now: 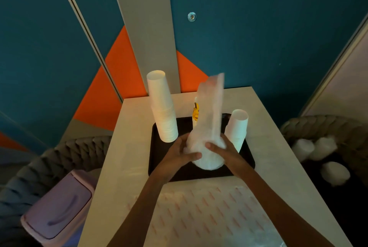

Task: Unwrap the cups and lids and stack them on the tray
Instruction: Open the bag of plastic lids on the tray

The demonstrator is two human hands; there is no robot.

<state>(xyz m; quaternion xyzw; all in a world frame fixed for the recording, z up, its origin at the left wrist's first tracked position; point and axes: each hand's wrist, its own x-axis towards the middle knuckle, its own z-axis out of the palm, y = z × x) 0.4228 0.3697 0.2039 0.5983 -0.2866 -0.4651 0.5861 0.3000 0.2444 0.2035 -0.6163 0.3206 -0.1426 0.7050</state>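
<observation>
A black tray (159,165) lies on the pale table. On its far left stands a tall stack of white cups (162,107), and a shorter stack of white cups (238,127) stands at its right. Over the tray's middle, both hands hold a wrapped stack of white lids or cups (207,153) in a clear plastic sleeve (212,103) whose loose end sticks up. My left hand (180,153) grips its left side and my right hand (221,151) grips its right side. A yellow-printed item (196,113) shows behind the sleeve, mostly hidden.
A flat plastic wrapper with orange dashes (209,213) lies on the table's near part. A lilac bin with a swing lid (57,207) stands at the lower left. At the right, a woven chair (322,125) holds more wrapped white packs (318,149).
</observation>
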